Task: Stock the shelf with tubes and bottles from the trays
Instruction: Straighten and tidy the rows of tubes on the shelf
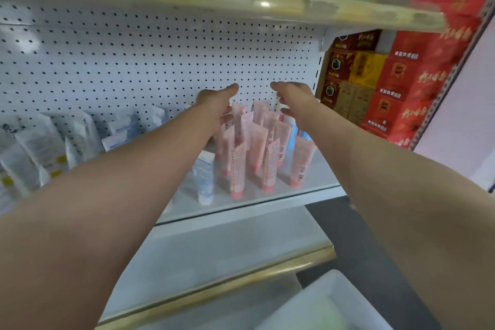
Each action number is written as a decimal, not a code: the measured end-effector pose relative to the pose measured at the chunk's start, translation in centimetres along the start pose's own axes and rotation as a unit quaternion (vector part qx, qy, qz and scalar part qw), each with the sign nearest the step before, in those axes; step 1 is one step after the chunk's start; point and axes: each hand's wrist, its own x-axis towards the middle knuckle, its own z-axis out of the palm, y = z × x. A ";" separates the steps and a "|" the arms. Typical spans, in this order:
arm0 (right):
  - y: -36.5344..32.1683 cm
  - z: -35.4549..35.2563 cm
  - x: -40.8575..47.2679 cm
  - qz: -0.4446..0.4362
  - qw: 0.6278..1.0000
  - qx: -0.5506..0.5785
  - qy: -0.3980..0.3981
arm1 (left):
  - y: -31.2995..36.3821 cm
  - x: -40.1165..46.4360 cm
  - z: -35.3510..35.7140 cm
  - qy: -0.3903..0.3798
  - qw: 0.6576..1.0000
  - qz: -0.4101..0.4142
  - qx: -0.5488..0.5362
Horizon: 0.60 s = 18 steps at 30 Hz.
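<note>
Landmark = cluster of pink tubes (254,147) standing cap-down on the shelf (302,195), toward its right end.

Far left of the cluster: white pouches/packs (53,139) leaning along the pegboard back (134,61). Just left of it, at the front: one white tube w/ blue print (205,177), cap-down, near the nearest pink tube but whether touching can't tell.

Left hand (217,104) reaches in over the cluster's back-left; fingers spread and fairly straight, tips at the tops of the rear tubes; it holds nothing I can see. Right hand (293,100) sits over the back-right, fingers loosely extended, also empty as far as shown; contact w/ tubes can't be confirmed, blur there. A blue item shows behind the right-side tubes, too hidden to name.

Right of the cluster, past the shelf upright: red & yellow cartons (396,83) stacked. Below and front-right: corner of a white tray (321,305), contents not visible.

Step in hand, prob.: squaring up the pink group. To do it well: both palms as bookends, press inward gently at mid-height not at the crimped tops, since cap-down tubes tip easily and one fall could domino. Keep forearms clear of the front row.
</note>
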 end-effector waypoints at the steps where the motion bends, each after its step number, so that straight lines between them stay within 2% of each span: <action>1: 0.0 -0.1 0.7 -0.004 1.000 -0.009 -0.004 | 0.0 0.7 0.1 0.000 1.000 0.000 0.012; 6: 0.3 -0.1 5.5 -0.015 0.996 -0.081 -0.030 | 0.3 4.7 1.3 0.024 0.995 0.014 0.098; 11: 1.1 0.0 11.1 -0.032 0.988 -0.125 -0.086 | 0.4 8.9 3.3 0.006 0.977 0.030 0.212; 18: 2.4 1.3 18.3 -0.021 0.975 -0.184 -0.122 | -0.1 13.6 6.5 0.017 0.958 0.007 0.285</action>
